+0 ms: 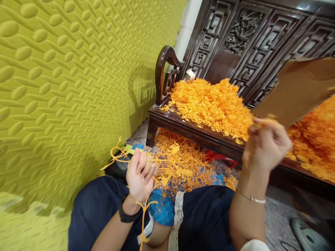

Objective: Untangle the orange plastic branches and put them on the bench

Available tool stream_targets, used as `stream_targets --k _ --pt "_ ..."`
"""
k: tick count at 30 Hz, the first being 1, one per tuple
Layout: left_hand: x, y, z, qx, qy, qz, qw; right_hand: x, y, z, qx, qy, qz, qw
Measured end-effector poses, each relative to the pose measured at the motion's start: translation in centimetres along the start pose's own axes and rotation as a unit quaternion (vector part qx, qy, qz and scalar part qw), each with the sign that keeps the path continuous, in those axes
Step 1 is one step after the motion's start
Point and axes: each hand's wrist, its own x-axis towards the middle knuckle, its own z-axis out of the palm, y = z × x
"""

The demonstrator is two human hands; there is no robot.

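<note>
My left hand (141, 170) is closed around thin, branched orange plastic strands (115, 158), whose ends stick out to the left and hang down past the wrist. Raised over the bench's front edge, my right hand (269, 143) is pinched on a small orange plastic piece (270, 120), blurred and partly hidden by the fingers. Between and beyond my knees lies a heap of orange branched strands (183, 167) on blue plastic sheeting (163, 209). A mound of small orange plastic pieces (209, 104) covers much of the bench seat, just left of my right hand.
The dark carved wooden bench (167, 116) stands ahead. Cardboard (298, 87) leans on it, beside another orange pile (314, 139). A textured yellow padded wall (78, 87) rises at left. Something red (222, 158) sits under the bench; a grey-green object (309, 235) lies at lower right.
</note>
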Motion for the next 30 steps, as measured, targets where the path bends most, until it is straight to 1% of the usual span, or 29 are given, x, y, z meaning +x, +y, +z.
stream_targets --k 1,3,4,5,7,9,11,13,14,16,18,19,20,21,23,24,25,26,27,28,30 --pt "0.2 0.0 -0.1 0.005 0.002 -0.001 1.000 1.1 1.0 0.7 -0.036 -0.043 0.009 0.998" --pt "0.8 -0.3 -0.3 0.012 0.010 -0.002 1.000 2.6 3.7 3.0 -0.092 -0.155 0.053 0.982" --pt "1.1 -0.5 -0.5 0.013 0.016 -0.002 1.000 3.1 5.3 4.4 -0.109 -0.198 0.076 0.971" --pt "1.4 -0.7 -0.7 0.013 0.021 -0.002 1.000 3.5 7.0 5.7 -0.130 -0.228 0.096 0.960" --pt "1.9 -1.0 -1.1 0.009 0.027 0.000 1.000 4.0 10.4 8.1 -0.211 -0.260 0.118 0.935" --pt "2.3 -1.0 -1.4 0.005 0.029 0.007 1.000 4.2 13.3 9.9 -0.271 -0.273 0.131 0.914" --pt "2.6 -1.1 -1.7 0.007 0.031 0.014 0.999 4.3 15.3 11.1 -0.293 -0.282 0.139 0.903" --pt "2.7 -1.1 -1.8 0.012 0.032 0.019 0.999 4.3 16.1 11.7 -0.297 -0.296 0.141 0.897" --pt "2.8 -1.1 -1.9 0.014 0.032 0.023 0.999 4.2 16.1 11.8 -0.301 -0.303 0.137 0.894" --pt "2.9 -1.2 -2.0 0.019 0.029 0.030 0.999 3.7 15.0 11.9 -0.302 -0.312 0.106 0.894" --pt "3.0 -1.2 -2.1 0.025 0.018 0.038 0.999 2.6 12.8 11.6 -0.266 -0.339 0.070 0.900" --pt "3.0 -1.2 -2.1 0.029 0.011 0.042 0.999 1.8 11.3 11.3 -0.226 -0.375 0.069 0.896" --pt "2.9 -1.2 -2.1 0.033 0.002 0.046 0.998 0.8 9.7 10.9 -0.172 -0.426 0.081 0.885" --pt "2.9 -1.2 -2.1 0.038 -0.008 0.051 0.998 -0.2 8.0 10.4 -0.113 -0.491 0.109 0.857" --pt "2.8 -1.2 -2.1 0.049 -0.027 0.056 0.997 -2.3 4.8 9.2 -0.025 -0.613 0.156 0.774" --pt "2.7 -1.2 -2.1 0.054 -0.036 0.057 0.996 -3.2 3.5 8.6 -0.008 -0.657 0.158 0.737" --pt "2.7 -1.3 -2.1 0.058 -0.045 0.056 0.996 -3.9 2.3 8.1 -0.007 -0.690 0.146 0.709" --pt "2.6 -1.3 -2.1 0.062 -0.055 0.054 0.995 -4.4 1.5 7.6 -0.016 -0.710 0.123 0.693" --pt "2.6 -1.4 -2.1 0.065 -0.065 0.051 0.994 -4.8 0.9 7.2 -0.028 -0.721 0.093 0.686" --pt "2.5 -1.5 -2.2 0.068 -0.075 0.046 0.994 -5.1 0.6 6.9 -0.036 -0.724 0.064 0.686" --pt "2.4 -1.6 -2.2 0.074 -0.087 0.035 0.993 -5.3 0.4 6.6 -0.025 -0.715 0.021 0.698"
